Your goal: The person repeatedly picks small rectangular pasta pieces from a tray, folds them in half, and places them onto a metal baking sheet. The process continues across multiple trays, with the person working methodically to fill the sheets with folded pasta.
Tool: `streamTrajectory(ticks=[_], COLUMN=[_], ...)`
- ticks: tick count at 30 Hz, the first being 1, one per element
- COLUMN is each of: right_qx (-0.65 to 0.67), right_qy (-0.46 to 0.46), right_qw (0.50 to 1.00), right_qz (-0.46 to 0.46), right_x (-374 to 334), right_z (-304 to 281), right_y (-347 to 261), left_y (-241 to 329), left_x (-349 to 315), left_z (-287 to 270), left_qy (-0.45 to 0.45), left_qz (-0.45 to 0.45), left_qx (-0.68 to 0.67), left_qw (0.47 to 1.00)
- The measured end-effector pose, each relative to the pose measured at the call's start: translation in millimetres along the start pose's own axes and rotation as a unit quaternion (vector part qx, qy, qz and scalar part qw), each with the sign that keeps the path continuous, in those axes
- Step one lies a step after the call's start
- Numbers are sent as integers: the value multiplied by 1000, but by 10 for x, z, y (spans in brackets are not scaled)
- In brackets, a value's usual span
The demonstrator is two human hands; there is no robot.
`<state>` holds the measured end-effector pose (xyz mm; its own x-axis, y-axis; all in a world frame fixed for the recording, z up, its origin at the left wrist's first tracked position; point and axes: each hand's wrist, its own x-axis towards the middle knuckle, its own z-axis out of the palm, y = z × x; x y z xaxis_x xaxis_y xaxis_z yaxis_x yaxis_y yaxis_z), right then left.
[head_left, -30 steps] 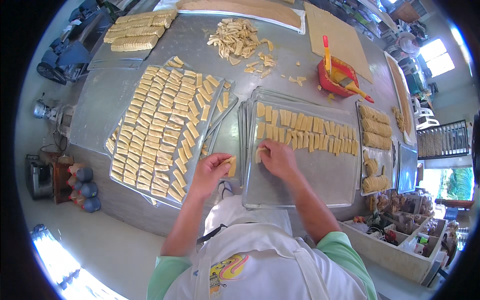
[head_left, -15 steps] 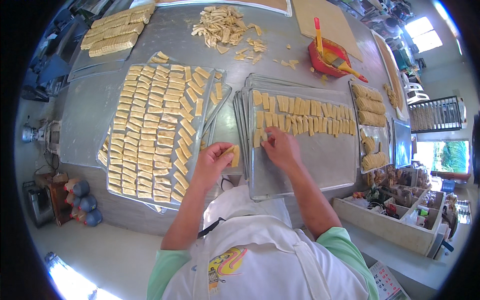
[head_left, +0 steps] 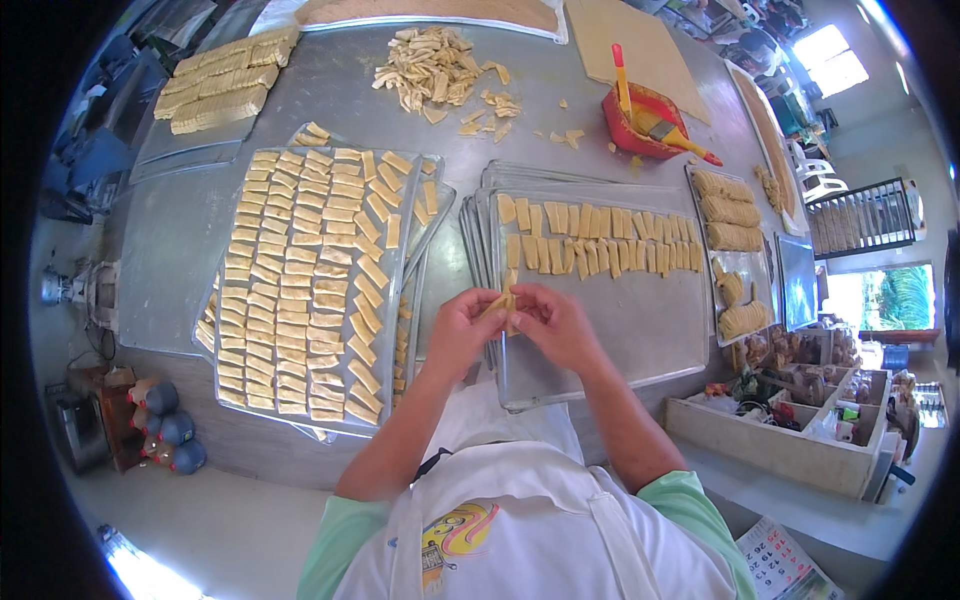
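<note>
Strips of dough (head_left: 498, 304), probably light, soft and easily torn, require gentle fingertip holding near the ends, left hand (head_left: 464, 323) and right hand (head_left: 555, 324) being together, pinched on them.

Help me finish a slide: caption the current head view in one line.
Left hand pinching dough strips beside right hand at the left edge of a metal tray.

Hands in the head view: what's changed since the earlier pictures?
The left hand moved right, carrying its pale strips from the gap between the trays to the right tray's left edge. The right hand drew back toward the person, meeting them there; whether its grip has closed is unclear. The red tub and scrap pile stayed put.
</note>
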<state>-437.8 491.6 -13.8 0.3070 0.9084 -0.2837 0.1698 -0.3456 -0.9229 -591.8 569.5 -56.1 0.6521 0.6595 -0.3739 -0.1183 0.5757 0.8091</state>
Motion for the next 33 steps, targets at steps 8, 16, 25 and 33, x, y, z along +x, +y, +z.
streamTrajectory(ticks=[8, 16, 25, 33], right_qx=[-199, -166, -275, -222], right_qy=[117, 102, 174, 173], right_qw=[973, 981, 942, 957], right_qz=[-17, -25, -79, -77], right_x=[163, 5, 224, -300], right_z=[-60, -193, -289, -1167], right_y=[187, 152, 361, 595], left_y=[-41, -22, 166, 207], left_x=[-7, -19, 241, 310], left_z=[26, 292, 165, 234], left_qy=[39, -30, 52, 12], left_qz=[-12, -22, 284, 258], left_qx=[111, 105, 587, 610], left_qw=[993, 994, 756, 749])
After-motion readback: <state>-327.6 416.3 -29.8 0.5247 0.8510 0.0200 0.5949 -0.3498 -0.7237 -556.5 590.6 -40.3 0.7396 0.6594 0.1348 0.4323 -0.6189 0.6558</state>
